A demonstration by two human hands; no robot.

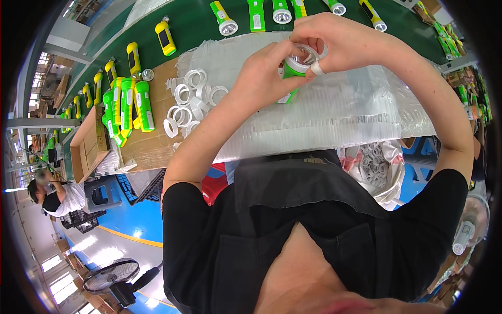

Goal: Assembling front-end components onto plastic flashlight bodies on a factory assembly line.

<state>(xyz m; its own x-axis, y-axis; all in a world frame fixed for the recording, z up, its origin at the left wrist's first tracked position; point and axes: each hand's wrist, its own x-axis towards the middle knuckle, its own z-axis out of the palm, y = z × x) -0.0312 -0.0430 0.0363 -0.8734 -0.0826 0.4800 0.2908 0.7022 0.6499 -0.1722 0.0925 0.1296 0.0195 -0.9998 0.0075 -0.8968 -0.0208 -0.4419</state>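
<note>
Left hand (269, 70): thumb and fingers closed on the near left side of the torch (300, 64) at its head. Right hand (334, 42): fingers curled over the far right side of the same head, thumb brought in close; white wrap (317, 68) round that thumb. Both gripping, neither free. Grip from opposite sides probably keeps the head steady and lets the hands work against each other. Torch is above the clear sheet (355, 107), in front of the chest, lens end up and tilted toward the wearer, so likely held that way to keep the rim in sight. Can't tell if its tail rests on the sheet.

Torch look: green body, mostly hidden by the left hand; pale round rim, shiny reflector inside. Can't tell whether the rim is a separate ring.

Just left of the left forearm: heap of white rings (197, 102), loose, some flat, some on edge; likely kept there for easy reach. Farther left, torch pile (125, 107), green and yellow, stacked lengthwise on cardboard (159, 104), which probably guards the tabletop. Open box (89, 145) beside it. Across the green table (194, 25), more torches (227, 26) lie spaced apart, maybe so each can be picked singly. Below the sheet's near edge, right side: white bag (388, 198) with more rings inside, presumably spare stock.
</note>
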